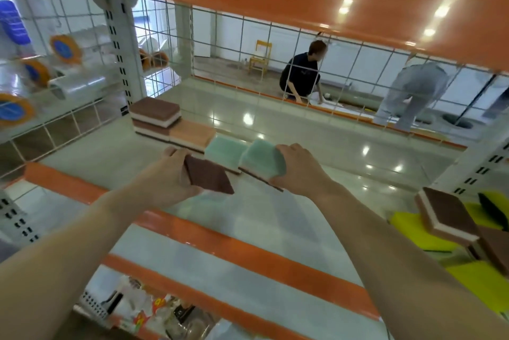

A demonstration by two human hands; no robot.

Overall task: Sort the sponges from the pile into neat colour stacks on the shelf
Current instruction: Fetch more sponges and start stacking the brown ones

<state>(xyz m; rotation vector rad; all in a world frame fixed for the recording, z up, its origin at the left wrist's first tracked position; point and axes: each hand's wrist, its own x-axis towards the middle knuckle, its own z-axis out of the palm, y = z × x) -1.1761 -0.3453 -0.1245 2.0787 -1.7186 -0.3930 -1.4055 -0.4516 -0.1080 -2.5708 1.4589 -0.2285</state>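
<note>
On the pale shelf (275,215) with its orange front edge, sorted sponges stand in a row: a two-high brown stack (154,116) at the left, an orange sponge (191,133) touching it, then a green sponge (223,151). The right hand (297,166) grips a second green sponge (261,162) just beside that one, fingers curled round its end. The left hand (168,174) holds a brown sponge (209,175), tilted, above the shelf. The unsorted pile (454,229) of brown and yellow sponges lies at the right.
</note>
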